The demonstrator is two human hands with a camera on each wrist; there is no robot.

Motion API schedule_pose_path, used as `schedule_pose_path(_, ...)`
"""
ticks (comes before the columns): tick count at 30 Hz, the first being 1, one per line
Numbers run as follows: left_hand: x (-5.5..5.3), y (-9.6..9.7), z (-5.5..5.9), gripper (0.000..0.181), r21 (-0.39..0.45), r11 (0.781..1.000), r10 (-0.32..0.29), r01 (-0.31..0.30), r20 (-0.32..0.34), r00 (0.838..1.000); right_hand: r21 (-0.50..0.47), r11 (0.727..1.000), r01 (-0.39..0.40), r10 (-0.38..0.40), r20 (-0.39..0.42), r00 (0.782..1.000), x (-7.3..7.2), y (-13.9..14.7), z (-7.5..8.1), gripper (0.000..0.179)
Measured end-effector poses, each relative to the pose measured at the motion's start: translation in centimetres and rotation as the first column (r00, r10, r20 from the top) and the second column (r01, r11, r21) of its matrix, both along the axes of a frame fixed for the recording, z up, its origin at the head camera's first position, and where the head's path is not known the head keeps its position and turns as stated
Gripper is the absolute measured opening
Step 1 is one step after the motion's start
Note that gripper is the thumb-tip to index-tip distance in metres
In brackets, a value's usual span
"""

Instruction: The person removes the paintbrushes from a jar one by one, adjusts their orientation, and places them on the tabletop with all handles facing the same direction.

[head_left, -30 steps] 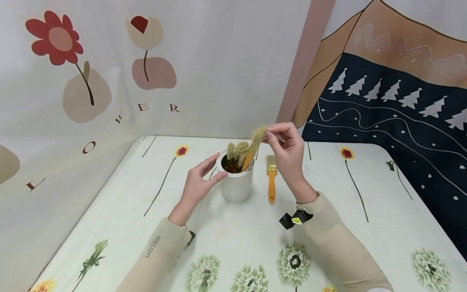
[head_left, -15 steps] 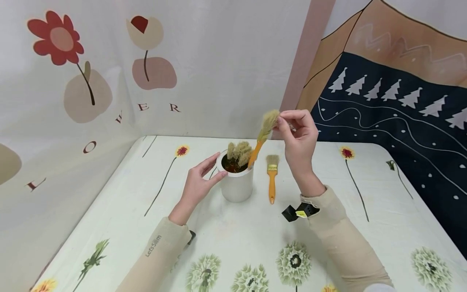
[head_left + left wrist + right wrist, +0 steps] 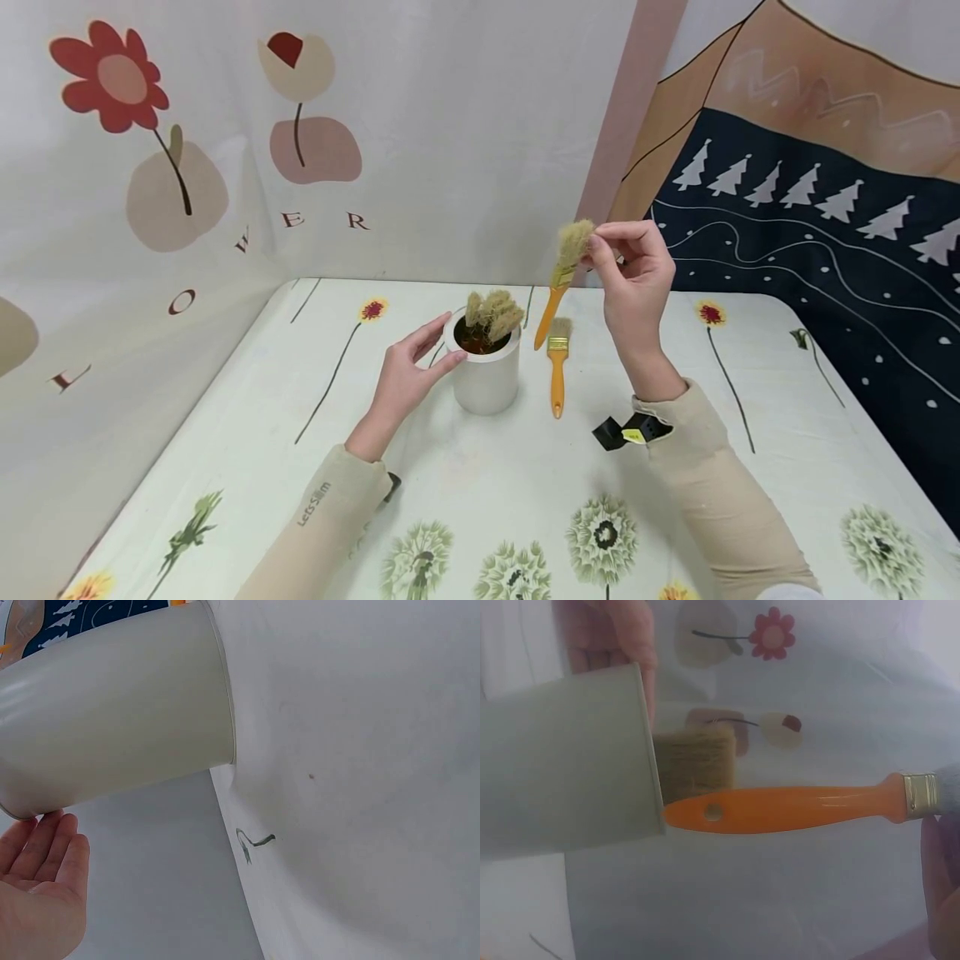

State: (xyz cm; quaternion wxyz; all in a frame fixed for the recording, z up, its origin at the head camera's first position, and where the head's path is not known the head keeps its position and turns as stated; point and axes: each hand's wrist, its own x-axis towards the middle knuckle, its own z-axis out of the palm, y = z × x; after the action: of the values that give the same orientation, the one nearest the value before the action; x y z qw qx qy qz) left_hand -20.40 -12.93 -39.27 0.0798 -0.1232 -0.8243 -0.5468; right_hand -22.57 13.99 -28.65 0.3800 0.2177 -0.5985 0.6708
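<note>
My left hand (image 3: pixel 405 379) holds the white cylindrical pot (image 3: pixel 486 387) at its left rim, thumb near and fingers behind; the left wrist view shows its fingertips (image 3: pixel 64 825) against the pot's wall. Bristle ends of several brushes (image 3: pixel 495 315) stick out of the pot's mouth, their handles hidden inside. Up and to the right, my right hand (image 3: pixel 637 279) pinches a paintbrush (image 3: pixel 551 318) by its pale bristles. That brush hangs tilted, its orange handle (image 3: pixel 795 808) pointing down, just right of the pot's rim in the head view.
Another orange-handled paintbrush (image 3: pixel 558 367) lies on the table right of the pot, bristles toward the back. A flower-printed cloth (image 3: pixel 480 483) covers the table. Printed fabric walls (image 3: pixel 450 150) rise at the back, left and right.
My right hand has moved up and to the right, drawing the paintbrush out of the pot by its bristles until the handle came free. My left hand and the pot have stayed put.
</note>
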Motion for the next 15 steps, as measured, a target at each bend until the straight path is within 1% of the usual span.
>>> schedule_pose_path(8,-0.1,-0.1,0.0,0.059,0.0,1.0,0.001,-0.001,0.0,1.0,0.007,0.999,0.033,-0.034,0.037,0.999,-0.2,0.8,-0.8,0.011)
schedule_pose_path(15,-0.1,0.0,0.0,0.06,0.003,1.0,0.001,-0.001,0.002,1.0,0.039,0.998,0.057,-0.06,0.061,0.996,-0.3,1.4,-1.7,0.009)
